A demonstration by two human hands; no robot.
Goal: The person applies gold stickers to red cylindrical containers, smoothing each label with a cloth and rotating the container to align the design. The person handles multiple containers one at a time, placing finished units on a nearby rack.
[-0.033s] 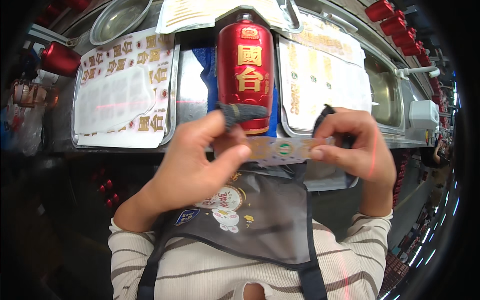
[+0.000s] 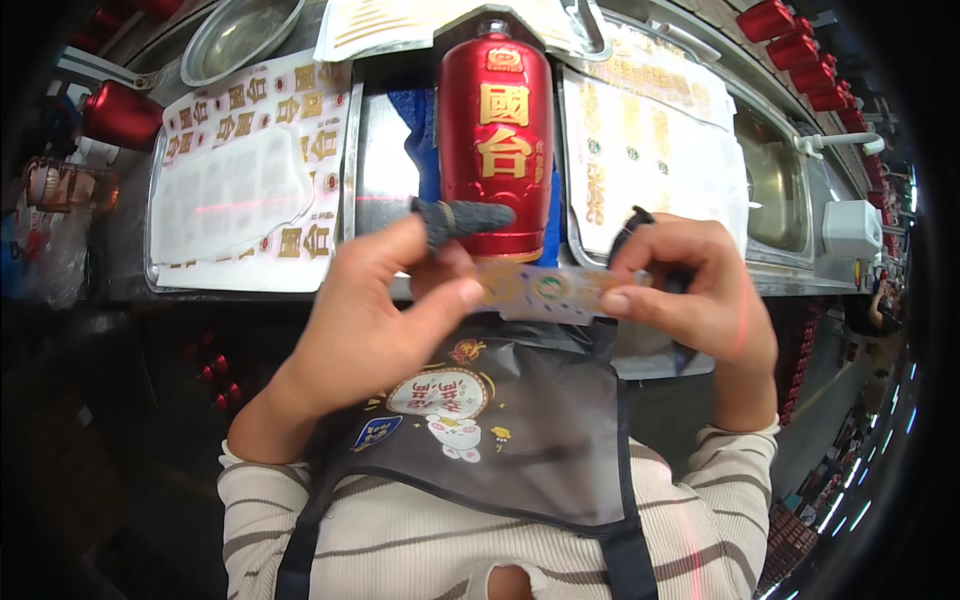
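Between my two hands stretches a narrow, translucent decal strip (image 2: 548,291) with gold print and a green round mark. My left hand (image 2: 370,315) pinches its left end between thumb and fingers; a dark finger cot covers the index finger. At the other end my right hand (image 2: 700,285) pinches the strip, also with a dark cover on a finger. Just beyond lies a shiny red bottle (image 2: 465,150) with raised gold characters, its neck pointing away from me. Blue cloth (image 2: 428,175) shows beneath it. The strip is apart from the bottle's base, above my apron (image 2: 540,420).
Printed decal sheets lie on a metal tray (image 2: 345,190) at the left and another tray (image 2: 572,225) at the right. A metal bowl (image 2: 235,45) stands far left. Beyond the right tray are a sink (image 2: 775,205), a faucet (image 2: 845,143) and several red bottles (image 2: 800,50).
Both hands and the strip have shifted slightly left. Both pinches hold. The bottle and trays sit slightly more to the right in view.
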